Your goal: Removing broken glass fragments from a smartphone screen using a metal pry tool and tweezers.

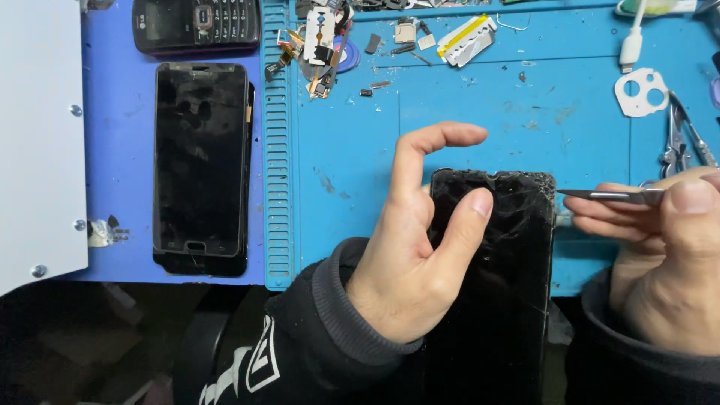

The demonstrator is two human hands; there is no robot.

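My left hand (409, 262) rests palm down, thumb pressed flat, index finger arched up. My right hand (660, 255) pinches closed, thumb on top, fingers curled under.

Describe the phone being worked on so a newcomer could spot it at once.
On the blue work mat, look at its near edge, between the two hands. The cracked phone lies there face up under the left hand, with the thin blade from the right hand at its side. Unlike the intact phone further left, its glass is shattered.
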